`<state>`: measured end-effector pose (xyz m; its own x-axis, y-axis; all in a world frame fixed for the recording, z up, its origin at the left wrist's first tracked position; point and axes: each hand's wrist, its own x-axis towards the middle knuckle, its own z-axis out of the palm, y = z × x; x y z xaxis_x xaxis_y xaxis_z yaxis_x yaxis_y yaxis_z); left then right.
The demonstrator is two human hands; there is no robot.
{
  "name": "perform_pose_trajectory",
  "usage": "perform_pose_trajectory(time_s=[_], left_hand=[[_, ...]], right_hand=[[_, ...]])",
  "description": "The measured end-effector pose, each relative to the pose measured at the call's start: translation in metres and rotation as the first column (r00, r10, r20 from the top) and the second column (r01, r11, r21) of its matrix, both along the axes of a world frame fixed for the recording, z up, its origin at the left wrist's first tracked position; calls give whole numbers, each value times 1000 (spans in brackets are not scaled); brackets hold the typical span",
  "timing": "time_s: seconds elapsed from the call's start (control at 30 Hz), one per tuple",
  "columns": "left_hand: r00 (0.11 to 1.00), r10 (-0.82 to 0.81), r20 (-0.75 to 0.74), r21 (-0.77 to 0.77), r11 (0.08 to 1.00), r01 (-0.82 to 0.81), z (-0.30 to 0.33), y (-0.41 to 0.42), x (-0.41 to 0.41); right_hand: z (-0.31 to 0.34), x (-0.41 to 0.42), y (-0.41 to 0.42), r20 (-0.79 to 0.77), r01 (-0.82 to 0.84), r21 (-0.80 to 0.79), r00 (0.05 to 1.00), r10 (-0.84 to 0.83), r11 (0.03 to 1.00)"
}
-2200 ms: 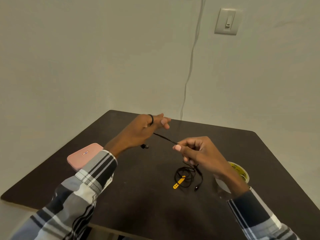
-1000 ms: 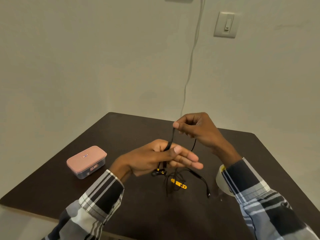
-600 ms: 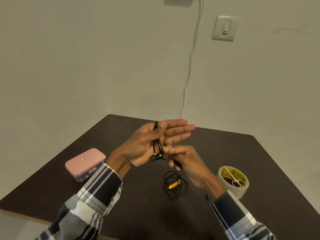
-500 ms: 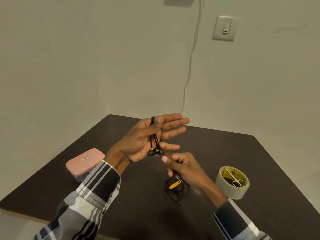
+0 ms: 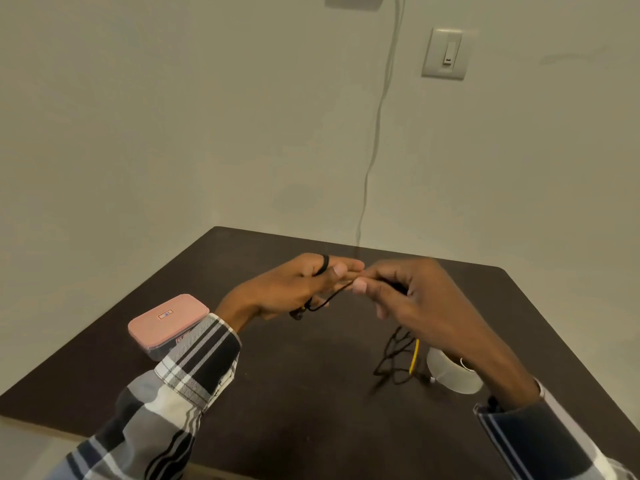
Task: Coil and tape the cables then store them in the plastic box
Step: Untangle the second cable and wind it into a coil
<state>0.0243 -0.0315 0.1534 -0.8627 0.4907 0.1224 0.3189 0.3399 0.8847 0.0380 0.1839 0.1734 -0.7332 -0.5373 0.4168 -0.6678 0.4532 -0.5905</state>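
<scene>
A thin black earphone cable [image 5: 330, 297] with yellow accents runs between both hands above the dark table [image 5: 311, 393]. My left hand [image 5: 294, 289] has the cable looped over its fingers and pinned under the thumb, and the earbuds [image 5: 298, 314] dangle below the palm. My right hand [image 5: 412, 296] pinches the cable just right of the left fingertips. The rest of the cable [image 5: 398, 358] hangs down to a loose tangle on the table with a yellow piece in it. The plastic box [image 5: 168, 325], pink lid shut, sits at the left. A tape roll [image 5: 450, 374] lies partly behind my right forearm.
A white cord [image 5: 375, 140] hangs down the wall behind the table, and a light switch [image 5: 446, 53] is mounted upper right. The table's near edge [image 5: 52, 426] runs close to my sleeves.
My right hand rose from below the left palm to the left fingertips, drawing cable with it. The left hand tipped over from palm-up. The tangle on the table shifted right.
</scene>
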Motion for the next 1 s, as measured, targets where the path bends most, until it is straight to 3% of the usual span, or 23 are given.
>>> perform_pose_trajectory(time_s=[0.17, 0.43, 0.57, 0.77, 1.0], left_hand=[[942, -191, 275, 140, 978, 158, -5, 3, 6], [858, -362, 365, 184, 931, 314, -15, 9, 11], [821, -451, 351, 287, 886, 364, -13, 5, 13], [796, -565, 216, 590, 725, 354, -5, -5, 9], [934, -342, 100, 739, 654, 161, 3, 0, -2]], right_hand=[[29, -15, 1, -66, 1, -58, 998, -4, 998], [33, -31, -18, -87, -29, -12, 996, 28, 1000], [22, -49, -20, -59, -12, -67, 998, 8, 998], [-10, -70, -15, 258, -52, -313, 956, 138, 948], [-49, -65, -23, 383, -56, -287, 908, 168, 956]])
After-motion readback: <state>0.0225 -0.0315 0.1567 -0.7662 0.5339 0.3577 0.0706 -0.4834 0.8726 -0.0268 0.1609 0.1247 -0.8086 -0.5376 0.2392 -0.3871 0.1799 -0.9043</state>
